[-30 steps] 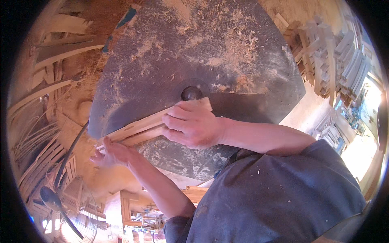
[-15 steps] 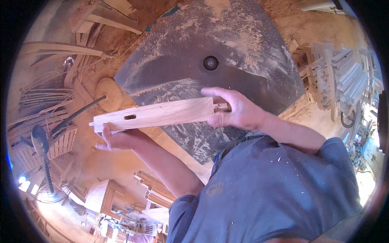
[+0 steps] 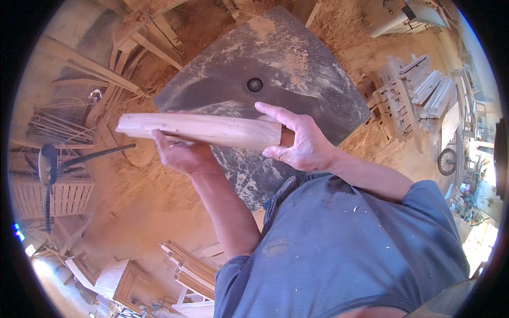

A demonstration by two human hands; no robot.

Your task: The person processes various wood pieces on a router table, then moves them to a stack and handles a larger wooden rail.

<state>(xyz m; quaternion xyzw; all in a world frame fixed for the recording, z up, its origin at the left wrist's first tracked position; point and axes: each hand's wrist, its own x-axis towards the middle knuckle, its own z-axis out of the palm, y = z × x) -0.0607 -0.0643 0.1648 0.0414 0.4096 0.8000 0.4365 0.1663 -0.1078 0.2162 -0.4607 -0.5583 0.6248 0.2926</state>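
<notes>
Head view: board (image 3: 204, 129) rolled since 0.5 s ago, plain side showing. Left hand (image 3: 183, 155) closed around it from below; right hand (image 3: 308, 142) spread wide, cupping right end.

Wooden piece (image 3: 207, 127) — pale tan

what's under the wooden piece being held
The left hand and a dusty dark tabletop show past its edges; the wooden piece hides part of both and its own underside.
</notes>
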